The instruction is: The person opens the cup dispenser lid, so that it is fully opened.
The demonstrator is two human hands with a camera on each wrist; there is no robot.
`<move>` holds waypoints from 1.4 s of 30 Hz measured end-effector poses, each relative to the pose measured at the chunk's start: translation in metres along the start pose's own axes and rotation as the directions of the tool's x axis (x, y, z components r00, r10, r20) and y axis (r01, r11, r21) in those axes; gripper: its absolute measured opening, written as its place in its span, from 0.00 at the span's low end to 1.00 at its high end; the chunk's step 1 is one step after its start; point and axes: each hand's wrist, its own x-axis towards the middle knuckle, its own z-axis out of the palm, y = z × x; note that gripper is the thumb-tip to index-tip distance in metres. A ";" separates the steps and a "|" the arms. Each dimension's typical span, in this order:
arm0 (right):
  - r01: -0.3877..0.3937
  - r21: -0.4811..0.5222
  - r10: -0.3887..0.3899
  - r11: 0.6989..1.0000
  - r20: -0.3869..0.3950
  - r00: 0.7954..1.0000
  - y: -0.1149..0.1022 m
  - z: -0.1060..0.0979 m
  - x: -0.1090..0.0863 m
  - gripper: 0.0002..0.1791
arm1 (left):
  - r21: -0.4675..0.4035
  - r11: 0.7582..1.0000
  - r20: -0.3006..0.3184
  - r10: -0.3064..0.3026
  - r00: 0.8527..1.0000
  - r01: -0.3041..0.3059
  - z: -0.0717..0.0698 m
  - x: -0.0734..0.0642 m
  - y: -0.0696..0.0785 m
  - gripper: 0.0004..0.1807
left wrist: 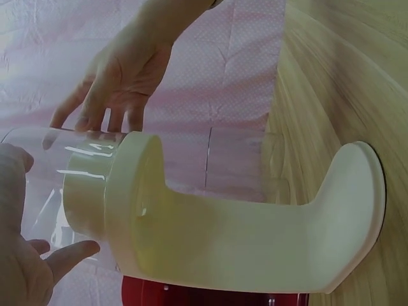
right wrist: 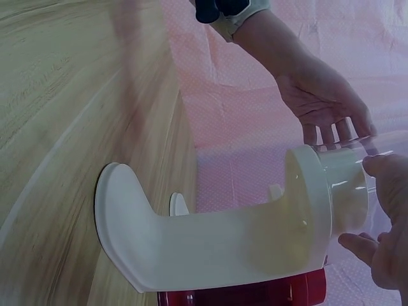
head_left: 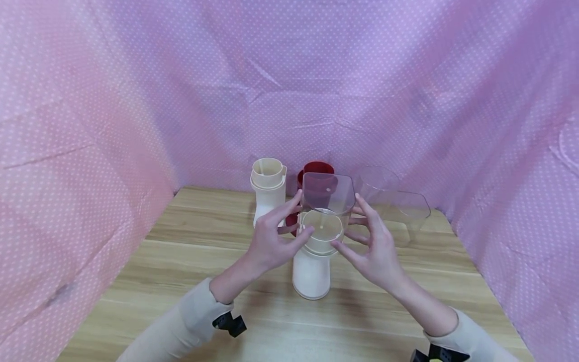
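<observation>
Your left hand (head_left: pixel 275 236) and right hand (head_left: pixel 377 251), equally near, form a part-closed grip, thumbs and fingers about opposite sides of the clear container (head_left: pixel 328 201). It stands upright around the cream stand (head_left: pixel 312 276)'s top, between the tabletop (head_left: pixel 181 281)'s side edges.

- Left hand (left wrist: pixel 22 245) and right hand (left wrist: pixel 127 76) hold a clear cup (left wrist: pixel 48 191).
- It goes around the cream stand's (left wrist: pixel 242 236) top.
- Wood table (left wrist: pixel 338 83) under the stand.
- Red thing (left wrist: pixel 210 294) beside the stand.
</observation>
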 end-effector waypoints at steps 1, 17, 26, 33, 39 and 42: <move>0.005 -0.012 -0.005 1.000 0.001 1.000 0.000 -0.001 0.001 0.65 | 0.005 1.000 0.000 0.004 1.000 -0.004 -0.001 0.000 -0.002 0.42; 0.021 -0.002 -0.021 1.000 0.004 1.000 -0.003 -0.016 0.020 0.55 | -0.114 0.993 0.049 0.047 0.998 -0.041 -0.006 0.040 -0.055 0.37; -0.010 0.007 0.010 1.000 0.022 1.000 -0.006 -0.004 0.025 0.44 | -0.233 0.967 0.069 0.122 0.990 -0.103 0.005 0.045 -0.066 0.34; -0.003 0.022 0.003 1.000 0.008 1.000 -0.005 0.001 0.028 0.41 | -0.208 0.975 0.075 0.092 0.993 -0.075 0.006 0.039 -0.067 0.34; -0.010 0.031 0.010 0.999 0.024 1.000 0.001 0.006 0.028 0.39 | -0.148 0.987 0.053 0.071 0.996 -0.062 0.006 0.027 -0.065 0.36; 0.003 0.048 -0.004 0.999 0.029 1.000 0.006 0.008 0.027 0.40 | -0.141 0.986 0.026 0.097 0.995 -0.092 0.007 0.020 -0.065 0.37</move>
